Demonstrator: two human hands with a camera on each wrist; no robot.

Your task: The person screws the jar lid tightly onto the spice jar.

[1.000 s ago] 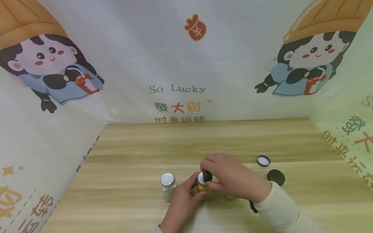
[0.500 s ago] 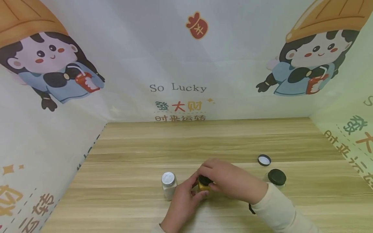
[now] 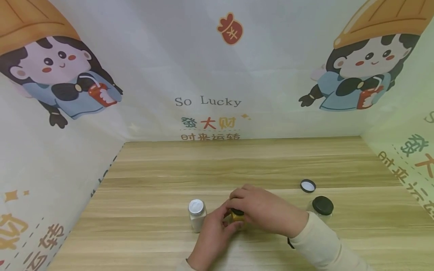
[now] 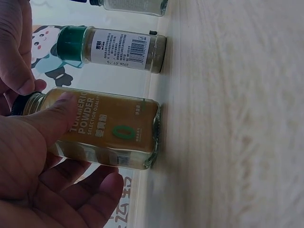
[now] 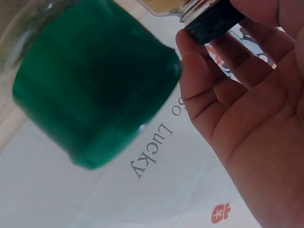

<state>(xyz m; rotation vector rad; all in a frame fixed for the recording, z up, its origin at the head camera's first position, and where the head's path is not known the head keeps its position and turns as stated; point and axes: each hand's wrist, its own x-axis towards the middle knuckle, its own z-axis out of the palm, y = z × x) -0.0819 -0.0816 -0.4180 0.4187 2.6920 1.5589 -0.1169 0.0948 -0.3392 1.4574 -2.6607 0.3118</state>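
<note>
My left hand [image 3: 213, 230] grips a square glass jar of turmeric powder [image 4: 102, 118], thumb over the label, its base down at the table. Over its mouth, my right hand [image 3: 266, 209] holds a black screw lid [image 5: 214, 21] by the rim with thumb and fingers. In the head view the fingers cover most of that lid. A spice jar of pale powder [image 3: 197, 222] with a silvery white top stands just left of my left hand. Close by in the wrist views is a spice bottle with a green cap [image 4: 72, 43]; my right arm hides it in the head view.
A loose black lid [image 3: 307, 186] lies on the wooden table [image 3: 203, 169], white inside facing up. Nearer, beside my right sleeve [image 3: 327, 241], stands a clear jar with a black lid [image 3: 323, 205]. Printed cloth walls [image 3: 152, 75] enclose the back and both sides.
The black lid has come from a tilted position beside the turmeric jar's white-sealed mouth to lie flat over it. My right hand has turned slightly around it; my left hand keeps its grip.
</note>
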